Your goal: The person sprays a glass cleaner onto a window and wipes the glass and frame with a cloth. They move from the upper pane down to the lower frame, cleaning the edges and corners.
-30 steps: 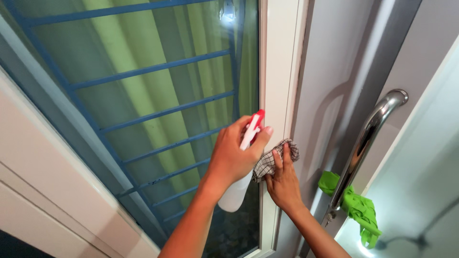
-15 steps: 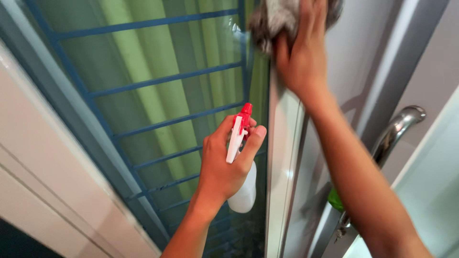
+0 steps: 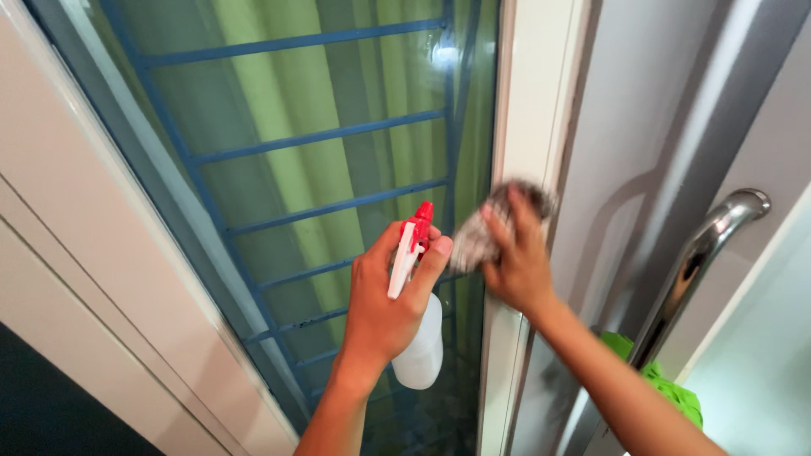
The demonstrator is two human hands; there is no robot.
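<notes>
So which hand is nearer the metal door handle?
Right. The right hand presses a cloth on the white frame, just left of the handle. The left hand holds a spray bottle further left, before the glass.

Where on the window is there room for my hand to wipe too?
Bare glass lies upper left, between the white wall edge and the white window frame. It is crowded lower down, where the left hand grips the white spray bottle with red nozzle beside the right hand pressing the grey checked cloth.
</notes>
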